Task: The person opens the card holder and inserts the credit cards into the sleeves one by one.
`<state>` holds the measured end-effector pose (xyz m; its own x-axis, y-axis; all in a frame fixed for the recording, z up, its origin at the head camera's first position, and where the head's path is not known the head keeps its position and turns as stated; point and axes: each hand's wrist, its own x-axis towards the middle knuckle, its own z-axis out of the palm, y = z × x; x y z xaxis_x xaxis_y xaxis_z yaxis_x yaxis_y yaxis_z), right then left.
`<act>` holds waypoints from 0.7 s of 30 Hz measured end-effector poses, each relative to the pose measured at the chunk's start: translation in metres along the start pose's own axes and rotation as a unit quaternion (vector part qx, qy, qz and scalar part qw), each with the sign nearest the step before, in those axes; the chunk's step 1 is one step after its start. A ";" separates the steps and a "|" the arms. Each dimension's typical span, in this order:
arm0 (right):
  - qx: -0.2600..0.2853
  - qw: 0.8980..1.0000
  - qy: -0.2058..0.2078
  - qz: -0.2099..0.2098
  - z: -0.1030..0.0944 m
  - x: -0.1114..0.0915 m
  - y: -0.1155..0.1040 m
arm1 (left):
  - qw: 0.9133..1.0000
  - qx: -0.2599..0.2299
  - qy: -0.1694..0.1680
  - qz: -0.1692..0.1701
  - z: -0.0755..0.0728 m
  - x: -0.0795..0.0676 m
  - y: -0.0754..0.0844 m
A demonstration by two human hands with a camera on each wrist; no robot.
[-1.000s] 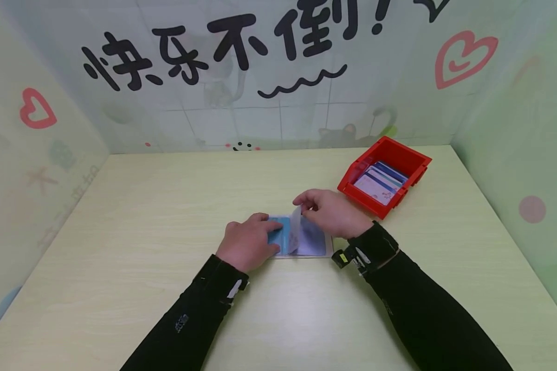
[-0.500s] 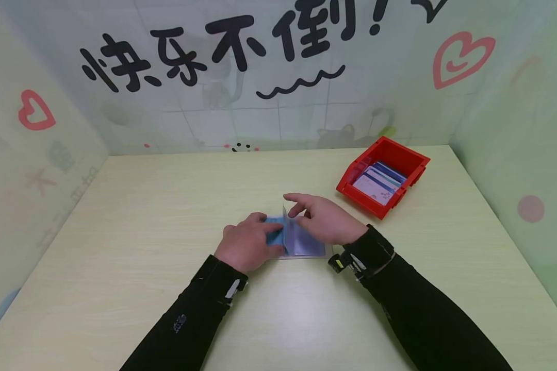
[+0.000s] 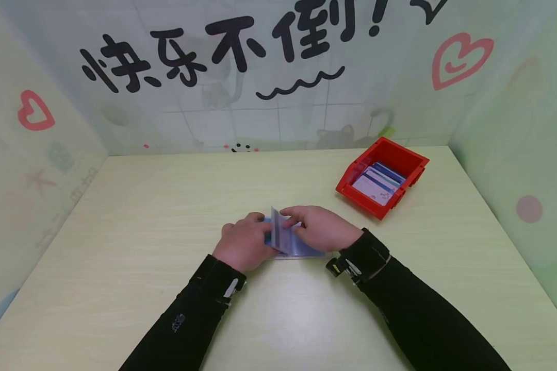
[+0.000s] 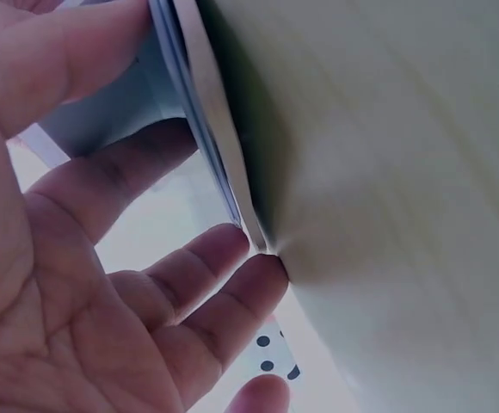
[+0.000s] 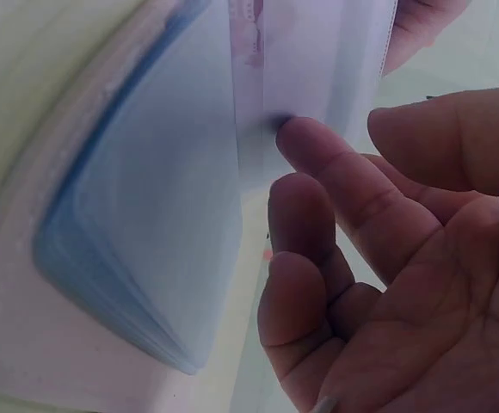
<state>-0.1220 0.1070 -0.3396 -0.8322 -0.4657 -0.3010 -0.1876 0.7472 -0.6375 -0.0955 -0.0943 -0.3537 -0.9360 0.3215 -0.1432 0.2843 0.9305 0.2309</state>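
A card holder booklet (image 3: 306, 249) with clear, bluish plastic pages lies open on the table between both hands. My left hand (image 3: 244, 242) rests on its left side, thumb and index finger lying over the pages. In the left wrist view, other fingertips of this hand touch the edge of the booklet (image 4: 211, 103). One page (image 3: 280, 231) stands raised near the middle. My right hand (image 3: 322, 226) is beside that page, and a fingertip touches it in the right wrist view. The right thumb (image 5: 443, 138) stays apart from the page. Part of the booklet's left side is hidden under my left hand.
A red bin (image 3: 382, 178) holding several cards (image 3: 376, 186) stands at the back right, beyond my right hand. Printed panels (image 3: 278, 123) enclose the light wooden table (image 3: 167, 206) at the back and both sides.
The page has swung leftward from the right side and now stands more to the left. My right hand has moved left with it, its pinch loosened. My left hand has barely moved.
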 end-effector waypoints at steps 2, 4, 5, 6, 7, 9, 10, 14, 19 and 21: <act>-0.008 1.000 -0.001 -0.003 0.001 0.000 0.000 | 1.000 0.002 -0.001 -0.004 -0.001 0.000 0.000; -0.015 1.000 -0.001 -0.006 0.001 -0.001 0.000 | 1.000 0.002 -0.001 -0.010 -0.001 -0.001 -0.001; -0.018 1.000 -0.001 -0.007 0.001 -0.001 0.000 | 1.000 0.003 -0.001 -0.013 -0.002 -0.001 -0.001; -0.020 1.000 -0.002 -0.007 0.001 -0.001 0.000 | 1.000 0.002 -0.002 -0.016 -0.002 -0.001 -0.002; -0.023 1.000 -0.003 -0.006 0.001 -0.001 0.000 | 1.000 0.002 -0.002 -0.019 -0.002 -0.001 -0.002; -0.027 1.000 -0.004 -0.006 0.002 -0.001 0.000 | 1.000 0.002 0.000 -0.023 -0.002 -0.001 -0.003; -0.028 1.000 -0.005 -0.006 0.002 -0.001 0.000 | 1.000 0.003 0.002 -0.026 -0.002 -0.001 -0.003; -0.026 1.000 -0.003 -0.005 0.003 0.000 0.000 | 0.999 -0.005 0.007 -0.040 -0.003 -0.001 -0.003; -0.033 0.999 -0.004 -0.009 0.005 0.002 0.000 | 0.998 -0.018 0.002 -0.059 -0.005 -0.001 -0.003; -0.037 0.999 -0.004 -0.010 0.005 0.002 0.000 | 0.998 -0.023 0.000 -0.063 -0.005 0.000 -0.002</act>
<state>-0.1213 0.1040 -0.3437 -0.8238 -0.4841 -0.2949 -0.2416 0.7705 -0.5899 -0.0968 -0.0974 -0.3490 -0.9637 0.2028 -0.1735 0.1547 0.9542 0.2559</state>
